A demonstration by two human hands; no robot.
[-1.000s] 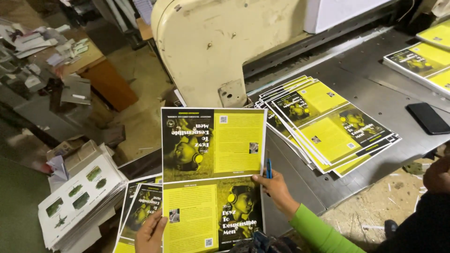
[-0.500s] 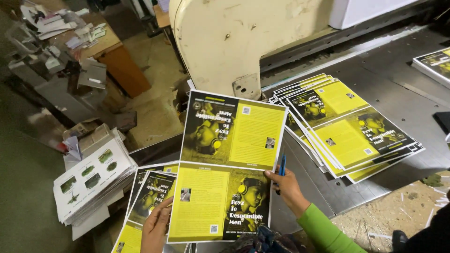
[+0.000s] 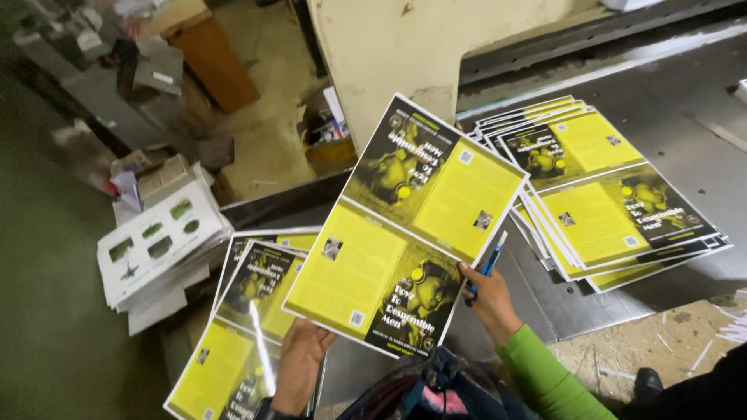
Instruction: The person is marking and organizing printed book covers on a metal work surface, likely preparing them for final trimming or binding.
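- Both hands grip one glossy yellow-and-black printed sheet [image 3: 408, 229]: the left hand [image 3: 299, 365] pinches its lower edge, and the right hand [image 3: 490, 299] clamps its right edge, with a blue pen [image 3: 489, 264] tucked in the fingers.
- Held tilted above the grey metal table [image 3: 685, 117], it faces the eyes.
- Matching fanned sheets [image 3: 607, 194] lie right; another stack [image 3: 241, 327] sits below-left.

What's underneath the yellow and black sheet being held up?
Under the held sheet lie more yellow and black printed sheets in a lower stack, partly covered. The left hand grips its bottom edge; the right hand holds its side. The fingers behind the sheet are hidden.
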